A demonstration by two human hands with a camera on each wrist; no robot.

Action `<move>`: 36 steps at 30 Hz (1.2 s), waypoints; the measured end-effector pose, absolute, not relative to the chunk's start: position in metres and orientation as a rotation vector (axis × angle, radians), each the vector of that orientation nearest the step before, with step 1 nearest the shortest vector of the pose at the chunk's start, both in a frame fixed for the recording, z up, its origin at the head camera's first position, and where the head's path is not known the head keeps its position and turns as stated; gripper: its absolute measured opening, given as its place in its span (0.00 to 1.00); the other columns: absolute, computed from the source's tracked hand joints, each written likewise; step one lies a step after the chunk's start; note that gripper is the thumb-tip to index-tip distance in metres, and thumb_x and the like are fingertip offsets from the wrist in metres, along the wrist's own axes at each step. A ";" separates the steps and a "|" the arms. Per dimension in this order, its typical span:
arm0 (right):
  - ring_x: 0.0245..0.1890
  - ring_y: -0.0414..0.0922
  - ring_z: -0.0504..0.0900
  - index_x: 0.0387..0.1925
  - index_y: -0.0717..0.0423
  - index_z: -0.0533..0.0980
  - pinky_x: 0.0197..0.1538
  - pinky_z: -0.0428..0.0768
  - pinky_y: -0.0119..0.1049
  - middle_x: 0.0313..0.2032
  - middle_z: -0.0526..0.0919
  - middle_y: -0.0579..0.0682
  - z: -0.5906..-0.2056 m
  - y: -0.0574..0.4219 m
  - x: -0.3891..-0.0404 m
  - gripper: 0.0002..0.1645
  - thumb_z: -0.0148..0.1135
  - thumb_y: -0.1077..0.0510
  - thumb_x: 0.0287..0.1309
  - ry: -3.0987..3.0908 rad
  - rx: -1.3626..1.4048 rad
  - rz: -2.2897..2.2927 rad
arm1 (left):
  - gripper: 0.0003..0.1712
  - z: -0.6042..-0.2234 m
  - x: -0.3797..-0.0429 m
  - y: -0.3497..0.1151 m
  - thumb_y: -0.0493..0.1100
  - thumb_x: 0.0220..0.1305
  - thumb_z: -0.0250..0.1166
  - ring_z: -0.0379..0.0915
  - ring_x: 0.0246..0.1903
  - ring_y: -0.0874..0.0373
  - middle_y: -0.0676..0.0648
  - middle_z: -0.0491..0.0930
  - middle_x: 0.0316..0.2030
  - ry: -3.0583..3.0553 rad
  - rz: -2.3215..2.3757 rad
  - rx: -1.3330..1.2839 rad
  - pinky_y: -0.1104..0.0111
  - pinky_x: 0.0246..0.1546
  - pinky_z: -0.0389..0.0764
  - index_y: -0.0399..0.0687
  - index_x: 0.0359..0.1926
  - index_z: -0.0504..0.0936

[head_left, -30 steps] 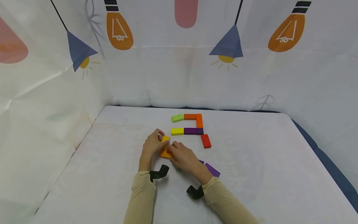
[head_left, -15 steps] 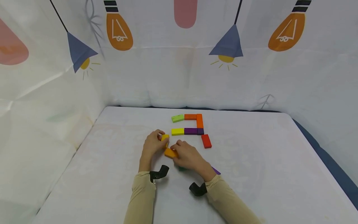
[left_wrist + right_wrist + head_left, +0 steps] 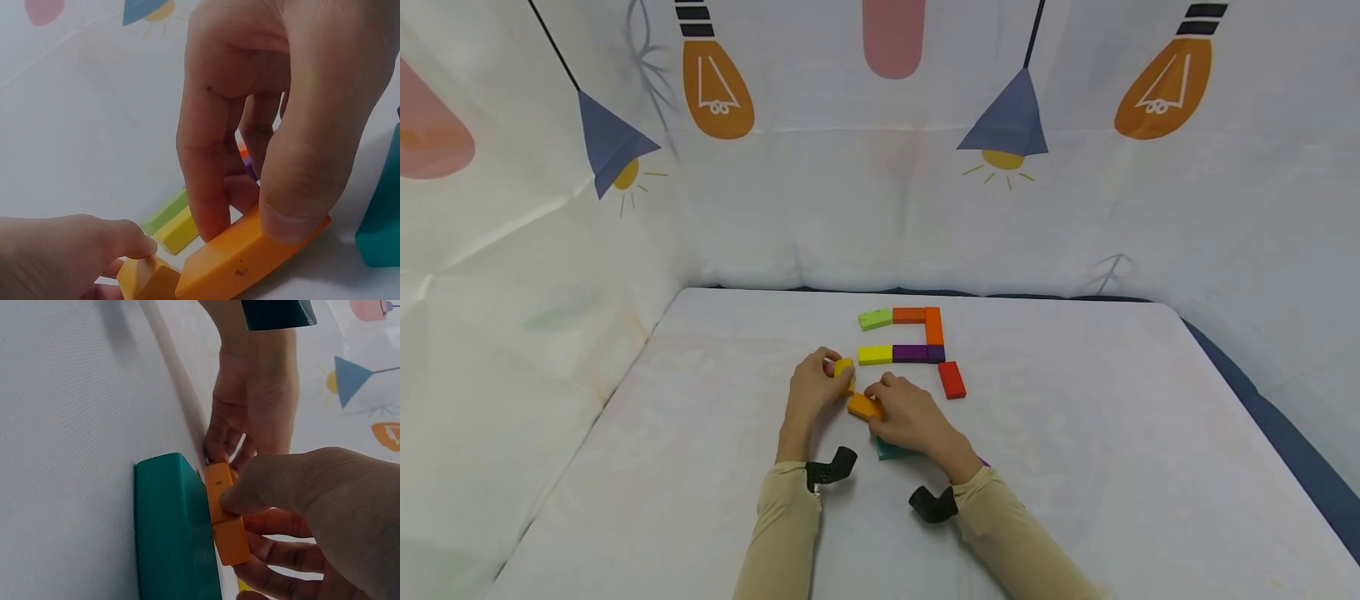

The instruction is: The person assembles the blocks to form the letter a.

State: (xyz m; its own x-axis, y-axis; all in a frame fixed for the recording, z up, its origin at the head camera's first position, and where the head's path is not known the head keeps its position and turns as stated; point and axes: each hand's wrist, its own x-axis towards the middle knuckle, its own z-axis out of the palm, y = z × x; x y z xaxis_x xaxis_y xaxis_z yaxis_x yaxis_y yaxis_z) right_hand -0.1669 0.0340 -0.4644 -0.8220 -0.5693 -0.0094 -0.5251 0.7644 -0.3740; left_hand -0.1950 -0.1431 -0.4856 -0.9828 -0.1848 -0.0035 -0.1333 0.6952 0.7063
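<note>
In the head view, my left hand (image 3: 816, 385) pinches a yellow-orange block (image 3: 844, 375) between thumb and fingers. My right hand (image 3: 913, 417) grips an orange block (image 3: 862, 407) just nearer to me and slightly to the right. The left wrist view shows the orange block's end right at the yellow-orange block (image 3: 147, 278), the two at an angle. A teal block (image 3: 891, 451) lies by the right hand, partly covered by it. Above the hands, a yellow block (image 3: 876, 355), a dark purple block (image 3: 910, 354) and a smaller dark one (image 3: 936, 354) form a row.
Behind that row lie a lime green block (image 3: 876, 319), a flat orange-red block (image 3: 909, 315) and an upright orange one (image 3: 934, 326). A red block (image 3: 952, 380) sits slightly tilted to the right. Under the right wrist peeks a bit of purple. All rest on a white table (image 3: 1112, 458).
My right hand has shifted right and slightly away from me with the orange block, now slanted. The teal block shows more. My left hand has stayed almost in place, the yellow-orange block turned slightly.
</note>
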 end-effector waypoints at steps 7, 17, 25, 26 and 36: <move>0.32 0.39 0.71 0.50 0.53 0.77 0.37 0.76 0.29 0.40 0.76 0.48 -0.467 0.037 -0.169 0.22 0.64 0.50 0.53 2.841 -0.857 -0.545 | 0.21 -0.489 -0.197 -0.140 0.53 0.56 0.64 0.66 0.27 0.54 0.47 0.70 0.28 -2.818 -1.154 0.280 0.69 0.26 0.65 0.45 0.45 0.77; 0.31 0.39 0.71 0.52 0.49 0.75 0.32 0.72 0.28 0.39 0.76 0.46 -0.469 0.039 -0.172 0.23 0.64 0.50 0.54 2.788 -0.794 -0.571 | 0.21 -0.494 -0.199 -0.139 0.55 0.56 0.65 0.66 0.27 0.55 0.47 0.70 0.28 -2.776 -1.176 0.295 0.70 0.26 0.65 0.46 0.44 0.77; 0.31 0.40 0.71 0.51 0.49 0.74 0.34 0.72 0.30 0.36 0.75 0.45 -0.466 0.040 -0.172 0.23 0.65 0.50 0.54 2.729 -0.724 -0.625 | 0.20 -0.498 -0.201 -0.143 0.53 0.56 0.66 0.68 0.27 0.56 0.48 0.71 0.30 -2.759 -1.244 0.281 0.71 0.26 0.68 0.47 0.45 0.78; 0.31 0.40 0.71 0.51 0.49 0.74 0.35 0.73 0.31 0.35 0.75 0.45 -0.466 0.040 -0.173 0.23 0.65 0.49 0.53 2.723 -0.718 -0.631 | 0.19 -0.498 -0.201 -0.144 0.52 0.57 0.66 0.70 0.25 0.57 0.48 0.72 0.30 -2.755 -1.276 0.279 0.72 0.25 0.69 0.47 0.46 0.78; 0.31 0.40 0.72 0.49 0.50 0.75 0.37 0.73 0.31 0.33 0.75 0.44 -0.465 0.042 -0.174 0.23 0.67 0.49 0.52 2.703 -0.708 -0.659 | 0.18 -0.501 -0.202 -0.149 0.48 0.59 0.65 0.74 0.16 0.61 0.45 0.76 0.36 -2.696 -1.477 0.313 0.73 0.20 0.77 0.47 0.49 0.78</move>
